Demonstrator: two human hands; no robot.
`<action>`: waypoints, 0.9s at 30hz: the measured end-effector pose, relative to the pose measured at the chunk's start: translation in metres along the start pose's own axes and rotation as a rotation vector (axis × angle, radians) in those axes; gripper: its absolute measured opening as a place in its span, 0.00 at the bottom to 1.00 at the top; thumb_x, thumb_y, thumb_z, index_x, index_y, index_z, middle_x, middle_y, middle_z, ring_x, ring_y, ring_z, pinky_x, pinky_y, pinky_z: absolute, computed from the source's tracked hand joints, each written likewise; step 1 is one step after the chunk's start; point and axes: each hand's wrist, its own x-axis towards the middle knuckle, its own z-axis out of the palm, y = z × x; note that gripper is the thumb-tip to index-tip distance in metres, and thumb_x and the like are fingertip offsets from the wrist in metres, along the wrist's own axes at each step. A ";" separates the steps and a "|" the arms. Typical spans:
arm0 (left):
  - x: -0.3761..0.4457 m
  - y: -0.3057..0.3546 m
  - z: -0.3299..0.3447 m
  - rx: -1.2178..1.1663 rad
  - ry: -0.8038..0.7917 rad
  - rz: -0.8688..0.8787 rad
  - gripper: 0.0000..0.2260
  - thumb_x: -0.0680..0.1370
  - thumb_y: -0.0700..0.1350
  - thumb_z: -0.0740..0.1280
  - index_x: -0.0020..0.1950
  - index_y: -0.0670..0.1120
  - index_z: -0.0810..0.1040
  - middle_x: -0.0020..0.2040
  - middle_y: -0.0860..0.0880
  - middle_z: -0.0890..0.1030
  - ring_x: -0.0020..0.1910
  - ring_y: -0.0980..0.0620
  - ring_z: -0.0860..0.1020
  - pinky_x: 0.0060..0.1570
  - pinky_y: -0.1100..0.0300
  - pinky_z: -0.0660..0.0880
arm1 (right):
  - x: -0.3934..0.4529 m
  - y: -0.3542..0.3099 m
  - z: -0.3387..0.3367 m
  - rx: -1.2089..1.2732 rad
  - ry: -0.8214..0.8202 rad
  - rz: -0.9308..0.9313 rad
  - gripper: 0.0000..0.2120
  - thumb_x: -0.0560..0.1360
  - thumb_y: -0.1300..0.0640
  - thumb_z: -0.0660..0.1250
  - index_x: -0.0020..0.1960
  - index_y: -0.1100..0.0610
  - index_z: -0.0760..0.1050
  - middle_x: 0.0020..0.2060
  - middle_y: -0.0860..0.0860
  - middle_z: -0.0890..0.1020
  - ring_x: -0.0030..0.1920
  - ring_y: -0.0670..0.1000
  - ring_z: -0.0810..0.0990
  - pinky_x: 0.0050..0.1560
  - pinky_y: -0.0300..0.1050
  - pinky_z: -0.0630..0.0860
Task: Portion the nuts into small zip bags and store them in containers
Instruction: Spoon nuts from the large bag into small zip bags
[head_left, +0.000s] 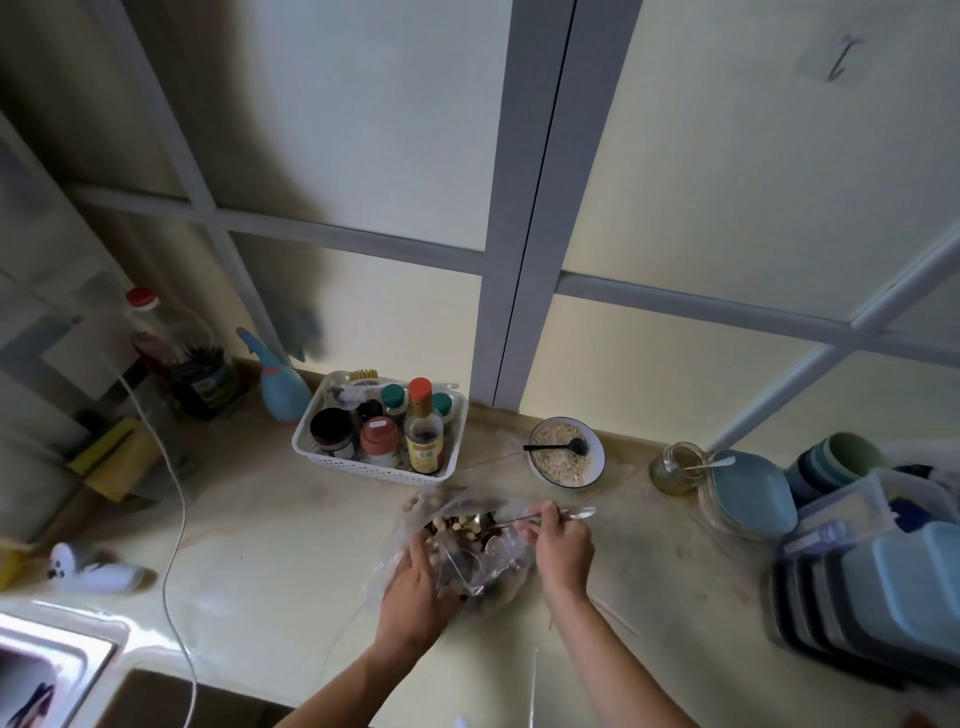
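A clear plastic bag (496, 558) of mixed pale and dark nuts (457, 527) lies open on the counter (270, 561) in front of me. My left hand (413, 582) grips the bag's near left side. My right hand (561, 545) holds a metal spoon (524, 518) by its handle, with the bowl of the spoon in the nuts at the bag's mouth. Stacked blue and grey containers with lids (878, 587) stand at the right edge.
Behind the bag stand a white basket of seasoning bottles (382, 434), a bowl of oats with a black spoon (566, 452) and a small glass jar (675, 467). A white cord (176, 519) crosses the counter on the left. A sink (57, 670) lies at the lower left.
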 end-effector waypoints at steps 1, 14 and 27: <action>0.002 0.001 0.002 -0.001 -0.005 -0.017 0.39 0.70 0.54 0.72 0.74 0.44 0.57 0.64 0.43 0.75 0.58 0.40 0.78 0.49 0.53 0.76 | 0.000 -0.004 -0.006 -0.006 0.003 -0.010 0.16 0.84 0.58 0.61 0.45 0.62 0.83 0.32 0.54 0.86 0.36 0.52 0.87 0.32 0.35 0.78; 0.009 0.024 0.008 -0.124 0.050 0.039 0.37 0.69 0.46 0.76 0.71 0.46 0.58 0.66 0.44 0.74 0.58 0.41 0.79 0.49 0.54 0.77 | -0.034 -0.038 -0.033 -0.292 -0.299 -0.328 0.13 0.83 0.56 0.62 0.45 0.55 0.83 0.31 0.50 0.86 0.34 0.44 0.85 0.39 0.38 0.80; -0.014 0.019 0.003 -0.177 0.216 0.163 0.37 0.70 0.56 0.72 0.73 0.47 0.59 0.62 0.52 0.69 0.59 0.49 0.75 0.57 0.51 0.76 | -0.046 -0.041 -0.046 -0.325 -0.809 -0.678 0.09 0.72 0.63 0.67 0.41 0.55 0.85 0.46 0.46 0.84 0.53 0.50 0.83 0.56 0.44 0.78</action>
